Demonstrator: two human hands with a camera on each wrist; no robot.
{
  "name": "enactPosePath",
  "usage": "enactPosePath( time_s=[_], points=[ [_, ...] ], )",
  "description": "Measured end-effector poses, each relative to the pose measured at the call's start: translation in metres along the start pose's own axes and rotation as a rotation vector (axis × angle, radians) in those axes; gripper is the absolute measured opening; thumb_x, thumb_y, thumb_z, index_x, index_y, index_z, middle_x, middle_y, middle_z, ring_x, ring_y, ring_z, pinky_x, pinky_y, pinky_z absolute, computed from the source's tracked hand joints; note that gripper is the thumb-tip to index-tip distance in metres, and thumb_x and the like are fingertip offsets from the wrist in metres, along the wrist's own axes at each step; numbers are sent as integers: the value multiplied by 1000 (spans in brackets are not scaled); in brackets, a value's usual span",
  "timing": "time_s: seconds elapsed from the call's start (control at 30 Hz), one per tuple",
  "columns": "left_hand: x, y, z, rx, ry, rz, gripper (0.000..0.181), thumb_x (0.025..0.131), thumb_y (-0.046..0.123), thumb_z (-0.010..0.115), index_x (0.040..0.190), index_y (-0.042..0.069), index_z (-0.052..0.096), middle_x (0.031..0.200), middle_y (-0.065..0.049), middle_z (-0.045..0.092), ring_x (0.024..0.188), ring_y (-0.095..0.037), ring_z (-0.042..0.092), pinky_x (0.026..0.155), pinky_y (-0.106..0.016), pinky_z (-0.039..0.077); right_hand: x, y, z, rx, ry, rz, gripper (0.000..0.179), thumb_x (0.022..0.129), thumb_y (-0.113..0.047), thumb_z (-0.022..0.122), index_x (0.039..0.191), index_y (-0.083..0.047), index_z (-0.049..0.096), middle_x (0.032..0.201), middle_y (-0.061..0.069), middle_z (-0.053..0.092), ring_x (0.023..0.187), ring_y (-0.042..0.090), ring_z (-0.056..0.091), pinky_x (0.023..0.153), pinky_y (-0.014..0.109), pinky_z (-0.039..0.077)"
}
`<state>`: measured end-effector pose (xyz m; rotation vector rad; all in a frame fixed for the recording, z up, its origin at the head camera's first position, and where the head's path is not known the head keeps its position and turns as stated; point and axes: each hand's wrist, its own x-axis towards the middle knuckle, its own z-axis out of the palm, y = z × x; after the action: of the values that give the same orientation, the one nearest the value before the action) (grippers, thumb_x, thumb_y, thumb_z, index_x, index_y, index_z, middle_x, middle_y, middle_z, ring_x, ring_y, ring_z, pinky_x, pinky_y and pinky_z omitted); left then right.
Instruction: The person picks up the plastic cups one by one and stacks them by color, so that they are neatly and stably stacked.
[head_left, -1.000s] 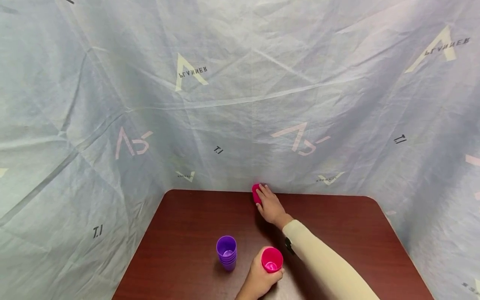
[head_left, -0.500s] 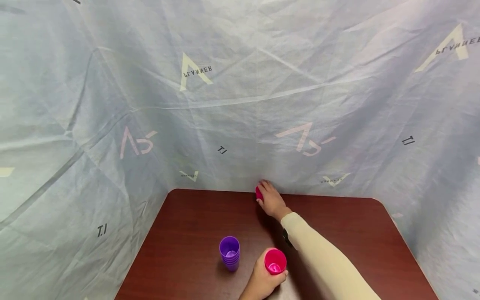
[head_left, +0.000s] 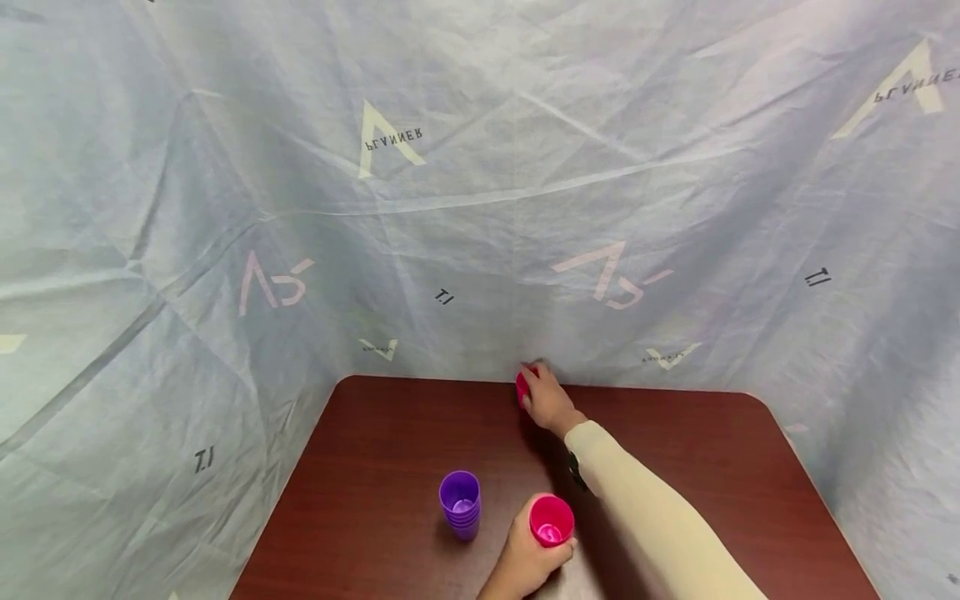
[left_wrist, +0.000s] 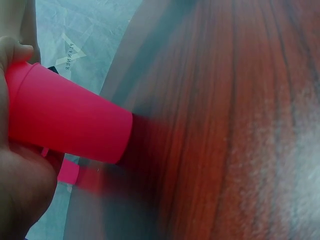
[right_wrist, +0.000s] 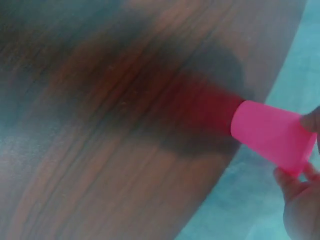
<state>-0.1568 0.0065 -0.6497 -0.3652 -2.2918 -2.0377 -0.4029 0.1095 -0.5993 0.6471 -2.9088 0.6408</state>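
Near the front of the table, my left hand (head_left: 522, 557) grips an upright pink cup (head_left: 551, 522) with its mouth facing up. In the left wrist view, the fingers wrap that pink cup (left_wrist: 72, 115) near its rim, and its base is just over the tabletop or on it; I cannot tell which. At the far edge, my right hand (head_left: 550, 402) holds a second pink cup (head_left: 522, 388), partly hidden by the fingers. Thumb and fingers pinch this pink cup (right_wrist: 267, 131) by its wide end in the right wrist view. Left of my left hand stands a stack of purple cups (head_left: 460, 507).
The dark red wooden table (head_left: 390, 433) has rounded far corners. A pale printed cloth (head_left: 480, 275) hangs behind the table and along both sides. My right sleeve (head_left: 648, 508) stretches across the table's right part.
My right hand's fingers, spread over the far pink cup a second ago, have closed around it. The view has shifted slightly. My left hand keeps its hold, and the purple stack stays in place.
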Motion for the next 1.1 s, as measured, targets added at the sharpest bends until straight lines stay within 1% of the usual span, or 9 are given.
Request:
enactPosePath(
  time_s=[0.07,0.2,0.3,0.4,0.47,0.67,0.9,1.0,1.1],
  points=[
    [-1,1,1,-3,2,2,56,77,7,88,126,18,63,109,-1,74,102,-6,69,96,-27,58,-1,0,-5,44,16,13,69,94,-15,70,158,-3,45,146,22,46,132,40,56,110,48,53],
    [-1,0,2,12,3,1,56,77,5,87,125,20,63,110,-1,74,102,-5,69,95,-27,58,-4,0,-21,120,14,50,70,89,-16,75,152,-1,51,143,19,45,125,37,61,105,47,57],
    [1,-1,2,31,10,6,56,77,6,87,125,20,63,109,0,74,101,-5,69,95,-27,58,-4,-1,-36,138,32,41,68,86,-15,78,148,0,54,143,19,46,124,37,62,104,48,57],
    [3,-1,2,46,16,15,56,76,6,88,125,21,63,109,0,74,101,-5,68,94,-27,58,-5,-6,-51,145,66,21,67,84,-14,80,145,0,56,142,19,50,122,37,64,103,49,58],
    [4,-1,2,56,16,17,57,76,6,88,125,21,63,110,1,74,102,-5,68,95,-27,58,-7,-10,-59,149,76,23,67,83,-14,81,144,-1,57,140,17,52,121,35,65,103,48,58],
    [7,1,1,78,28,12,57,75,7,88,124,22,63,109,2,74,101,-4,68,94,-26,57,-21,-25,-77,172,110,9,63,87,-25,80,141,-2,57,135,15,55,116,33,66,100,48,60],
    [8,1,2,42,11,14,55,75,4,86,123,20,63,109,0,74,100,-4,68,95,-26,57,-46,-38,-90,198,148,-17,58,98,-39,70,144,-7,55,130,12,56,109,29,66,96,48,59],
    [8,1,1,31,12,16,56,76,3,86,123,20,63,109,-1,74,100,-5,68,94,-26,57,-57,-41,-94,215,179,-50,52,101,-41,66,141,-8,57,128,11,58,109,28,66,98,49,58],
    [7,1,0,39,14,22,56,76,5,87,124,20,63,109,-1,73,101,-5,68,94,-26,57,-68,-44,-95,222,214,-93,44,104,-42,63,133,-9,62,123,8,62,110,26,66,99,48,58]
  ],
)
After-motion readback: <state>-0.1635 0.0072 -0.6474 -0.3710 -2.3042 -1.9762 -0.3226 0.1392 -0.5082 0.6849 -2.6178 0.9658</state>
